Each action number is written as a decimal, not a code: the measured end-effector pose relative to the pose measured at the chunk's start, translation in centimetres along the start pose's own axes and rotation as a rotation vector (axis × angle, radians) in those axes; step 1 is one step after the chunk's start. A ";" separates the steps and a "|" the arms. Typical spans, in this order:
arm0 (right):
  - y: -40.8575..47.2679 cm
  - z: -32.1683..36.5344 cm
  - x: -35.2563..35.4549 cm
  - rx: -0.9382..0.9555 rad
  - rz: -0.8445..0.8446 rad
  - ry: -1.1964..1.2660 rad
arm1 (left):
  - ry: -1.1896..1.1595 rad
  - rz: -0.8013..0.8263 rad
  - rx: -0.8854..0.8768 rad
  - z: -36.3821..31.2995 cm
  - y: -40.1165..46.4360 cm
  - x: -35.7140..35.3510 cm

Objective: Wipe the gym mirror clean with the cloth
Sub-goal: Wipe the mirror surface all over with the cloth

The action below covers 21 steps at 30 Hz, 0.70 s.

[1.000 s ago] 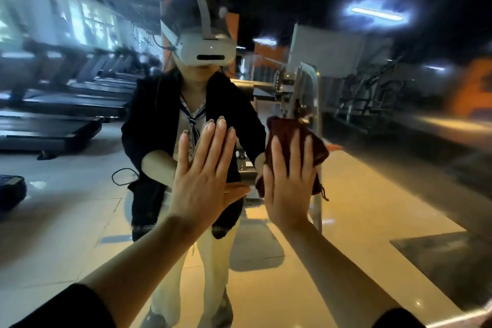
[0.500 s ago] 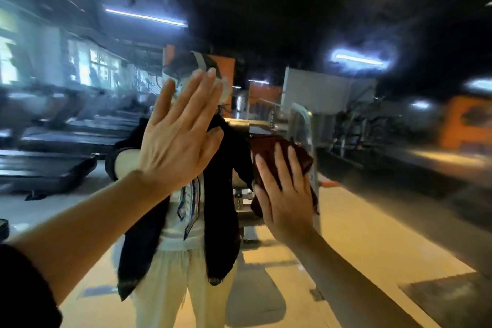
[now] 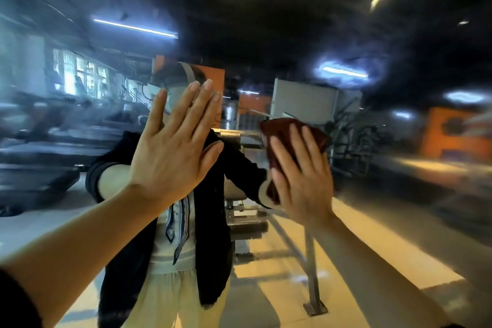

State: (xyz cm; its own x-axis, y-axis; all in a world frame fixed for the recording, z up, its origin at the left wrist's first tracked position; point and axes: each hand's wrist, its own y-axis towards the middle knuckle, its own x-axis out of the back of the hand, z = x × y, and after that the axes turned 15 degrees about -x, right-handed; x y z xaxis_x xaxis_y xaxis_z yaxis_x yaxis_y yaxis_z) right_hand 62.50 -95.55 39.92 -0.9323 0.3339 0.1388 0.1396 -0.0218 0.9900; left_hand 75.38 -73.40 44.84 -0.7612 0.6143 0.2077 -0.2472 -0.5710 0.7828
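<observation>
While both arms reached forward, the left hand (image 3: 170, 157) lay flat on the gym mirror (image 3: 399, 194), fingers (image 3: 183, 106) straight and close together, thumb angled out to the right, holding nothing. It covered the head of the reflected person (image 3: 210, 221), who wore a dark jacket.

Right hand (image 3: 303, 184) pressed the dark red cloth (image 3: 287, 130) against the glass. Fingers straight, slightly spread, laid over the cloth rather than curled around it. Cloth bunched up: upper edge stuck out above the fingertips, lower fold showed at the left of the palm beside the thumb. Cloth sat right of centre, about level with the reflected shoulder.

Hands were near each other, not touching; a strip of bare glass between them.

No mirror edge or frame was in view, so its limits can't be told. Open glass ran wide to the right of the cloth, above both hands, and left of the left hand. Below the hands, both forearms crossed the lower glass.

Reflection was motion-blurred: treadmills (image 3: 40, 146) at left, ceiling strip lights (image 3: 135, 27), orange wall panels (image 3: 452, 136), a metal machine frame (image 3: 311, 269) standing on the yellowish floor (image 3: 359, 255).
</observation>
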 end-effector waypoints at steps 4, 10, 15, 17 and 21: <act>6.0 1.1 -0.3 -0.423 -0.195 0.058 | 0.017 -0.003 -0.004 -0.2 -0.1 -0.2; 4.1 5.8 -0.8 -0.202 -0.057 0.046 | 0.004 -0.002 -0.009 0.0 0.0 0.1; 5.6 3.3 -0.4 -0.261 -0.079 0.028 | -0.065 -0.149 0.078 3.5 -2.0 2.5; 8.6 6.0 -0.9 -0.510 -0.169 0.045 | -0.021 -0.165 0.117 5.7 -2.8 3.0; 9.5 13.8 -1.9 -0.367 -0.131 0.068 | 0.030 -0.119 0.196 7.6 -3.2 2.5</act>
State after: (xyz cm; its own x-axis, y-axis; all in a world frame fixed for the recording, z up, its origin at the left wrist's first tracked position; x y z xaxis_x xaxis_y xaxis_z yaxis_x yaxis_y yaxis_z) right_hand 70.22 -83.35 48.68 -0.9560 0.2935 0.0004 -0.0987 -0.3227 0.9413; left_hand 78.80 -65.90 47.34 -0.7518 0.6530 0.0921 -0.2174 -0.3774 0.9002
